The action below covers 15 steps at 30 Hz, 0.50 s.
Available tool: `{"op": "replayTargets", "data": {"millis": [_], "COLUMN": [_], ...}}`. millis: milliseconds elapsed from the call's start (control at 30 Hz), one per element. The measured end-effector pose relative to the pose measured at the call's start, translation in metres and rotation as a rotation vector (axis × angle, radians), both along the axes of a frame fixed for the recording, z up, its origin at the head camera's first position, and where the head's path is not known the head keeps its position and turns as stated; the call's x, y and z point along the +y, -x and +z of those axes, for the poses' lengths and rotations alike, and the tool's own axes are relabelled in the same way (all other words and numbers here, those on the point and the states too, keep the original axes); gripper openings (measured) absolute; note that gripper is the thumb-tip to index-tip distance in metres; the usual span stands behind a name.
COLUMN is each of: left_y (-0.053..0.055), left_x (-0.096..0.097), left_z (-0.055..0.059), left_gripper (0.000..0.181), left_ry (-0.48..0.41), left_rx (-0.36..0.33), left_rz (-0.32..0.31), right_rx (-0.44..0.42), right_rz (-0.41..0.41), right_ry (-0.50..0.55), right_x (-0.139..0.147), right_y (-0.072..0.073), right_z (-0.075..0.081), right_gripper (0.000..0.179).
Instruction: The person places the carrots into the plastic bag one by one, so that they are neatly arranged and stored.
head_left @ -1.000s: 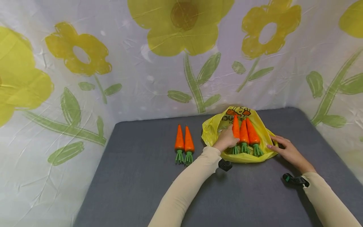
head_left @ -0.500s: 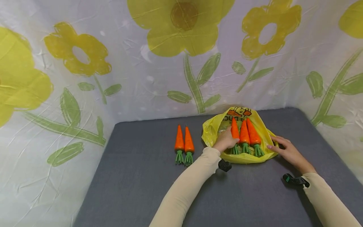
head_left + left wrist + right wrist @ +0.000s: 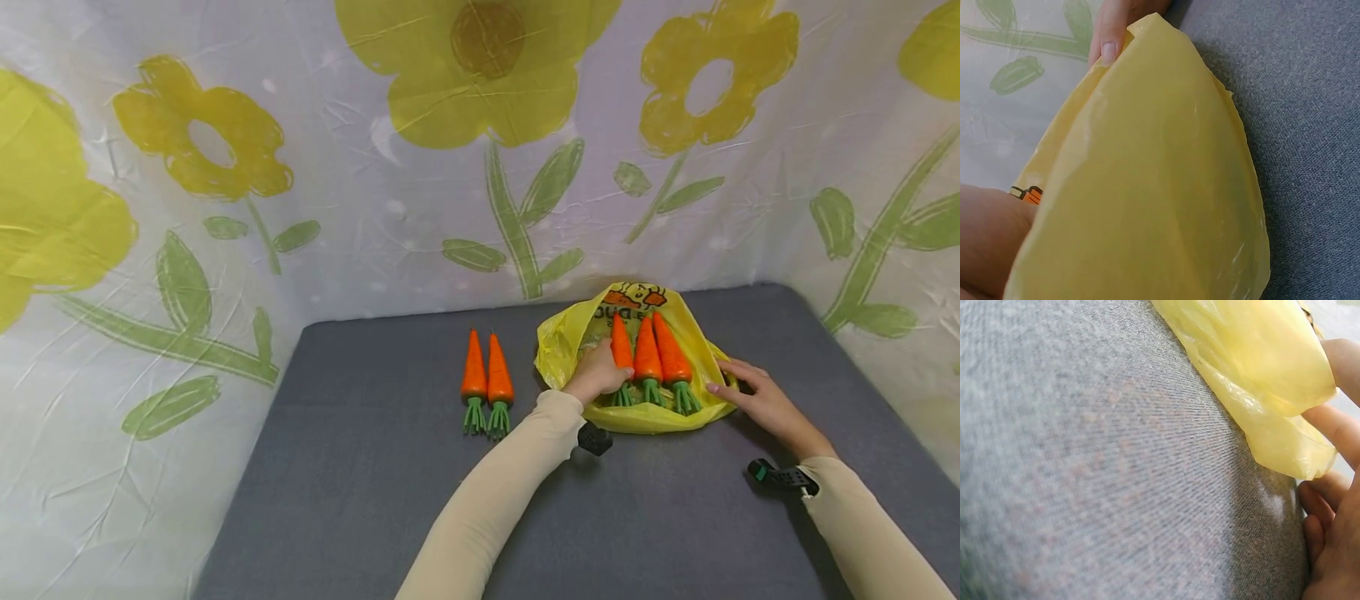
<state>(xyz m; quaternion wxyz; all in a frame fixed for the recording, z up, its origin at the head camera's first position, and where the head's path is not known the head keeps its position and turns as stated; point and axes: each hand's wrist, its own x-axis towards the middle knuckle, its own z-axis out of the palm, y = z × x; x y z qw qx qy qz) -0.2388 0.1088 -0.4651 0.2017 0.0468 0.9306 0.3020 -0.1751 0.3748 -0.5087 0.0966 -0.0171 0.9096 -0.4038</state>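
A yellow plastic bag lies on its side with its mouth spread, a cartoon print at its far end. Three orange carrots with green stem ends lie side by side in it: a left carrot, a middle carrot and a right carrot. My left hand reaches into the mouth and grips the left carrot, its fingertips hidden. At the bag's right edge, my right hand holds the plastic between thumb and fingers. The right wrist view shows the fingers at the bag's folded edge.
Two more carrots, one beside the other, lie left of the bag on the grey tabletop. A flower-printed cloth hangs behind the table. In the left wrist view, the bag's side fills most of the picture.
The left carrot's tip has lowered and shifted slightly left. The middle and right carrots have slid a little to the right. Both hands stay in nearly the same place.
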Motion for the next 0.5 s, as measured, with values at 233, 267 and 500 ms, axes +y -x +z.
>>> {"op": "replayTargets", "data": {"millis": [233,267,500], "left_y": [-0.0014,-0.0015,-0.0029], "left_x": [0.0001,0.0001,-0.0011], "left_z": [0.0013,0.0013,0.0017], "left_gripper": [0.068,0.068,0.067], "left_ry": [0.01,0.011,0.003], "left_rx": [-0.011,-0.013,-0.009], "left_rz": [0.001,0.003,0.002], "right_rx": [-0.011,-0.009,-0.015], "right_rz": [-0.001,0.0,-0.007], "right_ry": [-0.007,-0.009,-0.004], "right_x": [-0.0003,0.0001,-0.0015], "right_y": [0.0,-0.0001,-0.0008], "right_z": [0.0009,0.0006,0.0016], "right_gripper": [0.077,0.076,0.078]}}
